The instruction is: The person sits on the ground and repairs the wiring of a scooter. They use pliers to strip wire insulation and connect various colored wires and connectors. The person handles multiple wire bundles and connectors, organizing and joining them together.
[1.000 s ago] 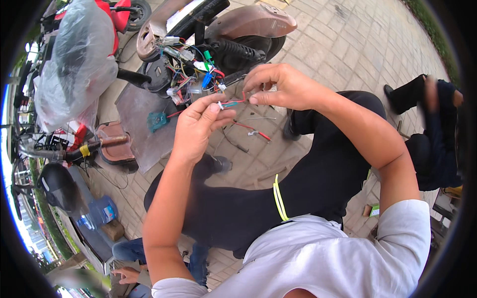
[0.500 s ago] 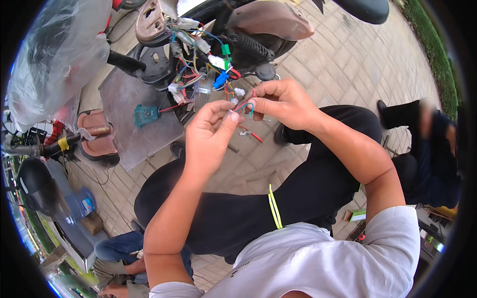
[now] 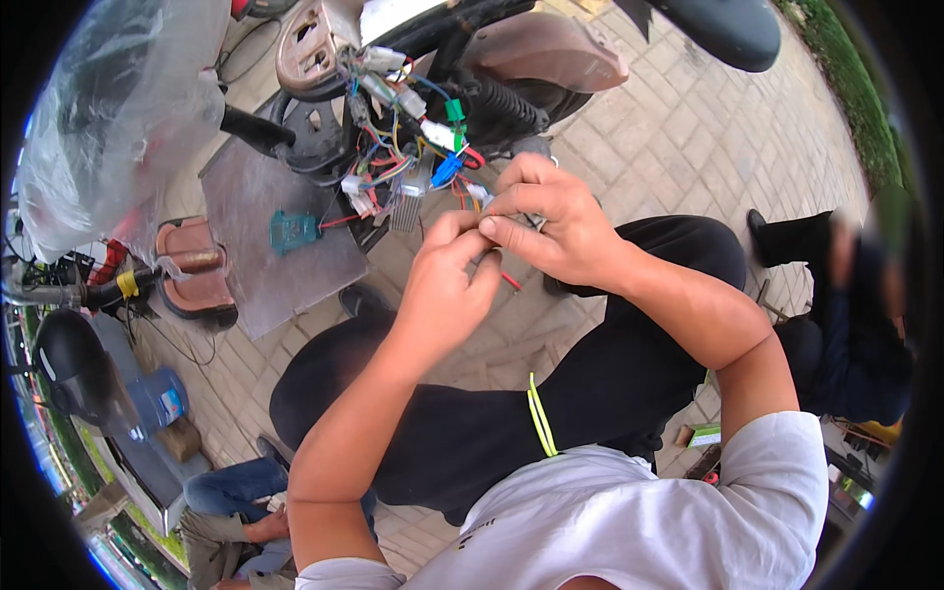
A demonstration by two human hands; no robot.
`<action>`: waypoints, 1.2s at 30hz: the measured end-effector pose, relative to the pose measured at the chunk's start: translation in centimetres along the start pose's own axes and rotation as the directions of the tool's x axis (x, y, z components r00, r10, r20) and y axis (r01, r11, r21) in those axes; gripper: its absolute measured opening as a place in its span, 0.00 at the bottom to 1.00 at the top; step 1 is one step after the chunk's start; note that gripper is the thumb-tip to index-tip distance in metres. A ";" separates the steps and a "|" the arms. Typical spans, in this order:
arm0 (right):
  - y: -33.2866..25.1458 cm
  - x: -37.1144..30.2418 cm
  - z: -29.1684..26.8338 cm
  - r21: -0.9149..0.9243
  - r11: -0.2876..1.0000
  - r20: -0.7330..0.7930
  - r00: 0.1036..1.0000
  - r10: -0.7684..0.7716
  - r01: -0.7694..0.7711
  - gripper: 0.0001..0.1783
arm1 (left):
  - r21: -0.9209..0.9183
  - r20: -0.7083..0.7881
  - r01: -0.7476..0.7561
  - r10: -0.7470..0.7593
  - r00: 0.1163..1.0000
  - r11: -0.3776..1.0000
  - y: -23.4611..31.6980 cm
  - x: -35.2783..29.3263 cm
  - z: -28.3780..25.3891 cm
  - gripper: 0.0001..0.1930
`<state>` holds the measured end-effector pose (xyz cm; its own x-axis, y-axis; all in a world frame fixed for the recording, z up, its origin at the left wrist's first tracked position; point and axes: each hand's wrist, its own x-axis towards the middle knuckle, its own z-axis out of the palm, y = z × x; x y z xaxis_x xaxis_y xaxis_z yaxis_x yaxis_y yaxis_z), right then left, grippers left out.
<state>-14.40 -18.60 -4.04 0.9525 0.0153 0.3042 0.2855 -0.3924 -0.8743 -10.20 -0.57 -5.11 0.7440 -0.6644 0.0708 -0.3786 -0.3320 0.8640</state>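
My left hand [image 3: 457,280] and my right hand [image 3: 551,221] meet fingertip to fingertip, both pinched closed. Thin wires are between them, though the fingers now hide nearly all of them. Just beyond lies a tangle of coloured wires [image 3: 398,147] with a blue connector [image 3: 448,169], a green connector [image 3: 454,110] and a white connector [image 3: 351,185]. Below my fingers the end of a red wire [image 3: 510,282] sticks out. To the left, a teal plastic part [image 3: 293,232] rests on the flat footboard [image 3: 261,187], joined to a red lead.
A partly dismantled scooter has a coil shock absorber [image 3: 506,103] and a brown body panel [image 3: 546,54]. Clear plastic sheeting [image 3: 108,128] covers its left part. A blue water jug [image 3: 162,403] stands lower left. One person [image 3: 851,305] is at right, another's jeans [image 3: 231,492] lower left.
My hands have closed in on each other, and the fingers now cover the red and green wires that showed between them. My left hand has moved slightly right, its fingers more curled.
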 end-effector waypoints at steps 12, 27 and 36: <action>-3.3 1.2 -2.4 0.657 0.725 -0.157 0.903 0.399 -0.206 0.10 | -0.423 -0.072 -0.033 0.003 0.997 0.906 3.0 2.5 1.0 0.14; -9.7 13.7 -17.9 -0.966 0.036 -0.253 0.963 0.098 -0.258 0.22 | -0.720 -0.068 -0.002 -0.068 0.995 0.694 4.1 2.7 0.0 0.15; -7.6 4.6 -10.5 0.213 0.962 -0.225 0.966 -0.124 0.173 0.25 | -0.755 -0.132 0.056 -0.235 0.963 0.654 2.1 1.2 -3.6 0.10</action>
<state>-13.27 -25.26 7.98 0.8611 -0.1436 0.4878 0.4622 -0.1790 -0.8685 -8.07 0.35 -1.40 0.8783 -0.4731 -0.0687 0.2093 0.2513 0.9450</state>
